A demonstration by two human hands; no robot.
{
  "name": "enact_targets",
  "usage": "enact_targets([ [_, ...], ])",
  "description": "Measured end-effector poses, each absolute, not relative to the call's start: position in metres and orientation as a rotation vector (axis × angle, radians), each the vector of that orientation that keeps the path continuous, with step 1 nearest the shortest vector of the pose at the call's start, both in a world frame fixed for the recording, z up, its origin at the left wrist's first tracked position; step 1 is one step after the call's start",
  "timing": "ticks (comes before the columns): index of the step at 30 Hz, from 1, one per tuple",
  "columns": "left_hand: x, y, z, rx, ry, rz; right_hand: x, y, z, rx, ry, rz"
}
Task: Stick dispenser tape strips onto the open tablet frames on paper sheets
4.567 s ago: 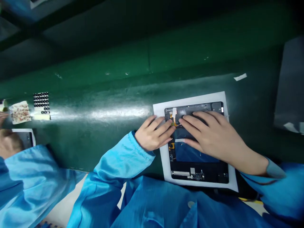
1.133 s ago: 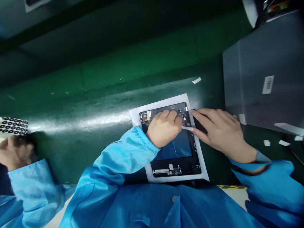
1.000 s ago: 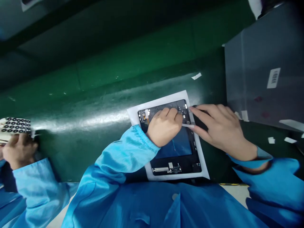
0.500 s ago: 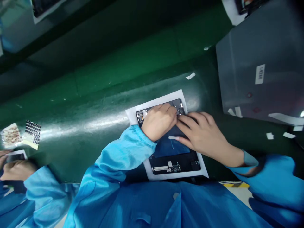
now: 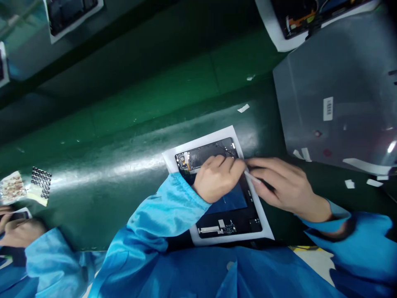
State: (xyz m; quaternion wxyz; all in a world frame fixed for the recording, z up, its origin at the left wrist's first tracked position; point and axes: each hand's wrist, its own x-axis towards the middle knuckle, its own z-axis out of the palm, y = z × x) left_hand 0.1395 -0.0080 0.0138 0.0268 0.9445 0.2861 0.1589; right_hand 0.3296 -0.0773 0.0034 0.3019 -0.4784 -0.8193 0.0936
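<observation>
An opened black tablet (image 5: 242,225) lies on a white sheet (image 5: 267,231), its inner boards and a blue panel exposed. Over its middle, my left hand (image 5: 218,176) is closed, fingers curled toward the tablet's right edge; what its fingertips hold is hidden. Right beside it, my right hand (image 5: 287,184) pinches a narrow white strip (image 5: 252,178) between thumb and fingers. The two hands meet at the tablet's right edge.
A grey translucent sheet (image 5: 310,111) with a label is at right, white scraps (image 5: 349,183) near it. Another opened device (image 5: 291,33) lies behind it. At far left are a co-worker's hands (image 5: 23,231), a bag of small parts (image 5: 13,186) and a black-dotted sheet (image 5: 41,180).
Both hands have moved right and toward me, from over the tablet's upper part to its right edge. The white strip moved right with my right hand. The camera view has shifted slightly.
</observation>
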Motion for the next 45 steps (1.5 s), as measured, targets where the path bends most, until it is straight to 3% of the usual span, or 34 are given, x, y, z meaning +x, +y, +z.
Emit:
enact_targets([
  [16,0.138,-0.013,0.002,2.961,0.758,0.608,0.342,-0.054,-0.009,-1.294,-2.455,0.341],
  [27,0.130,-0.013,0.002,2.679,0.908,0.612,0.338,-0.050,-0.004,-1.232,-2.494,0.205],
  [45,0.111,-0.011,0.008,2.959,0.814,0.514,0.329,-0.063,0.007,-1.348,-2.652,-0.038],
])
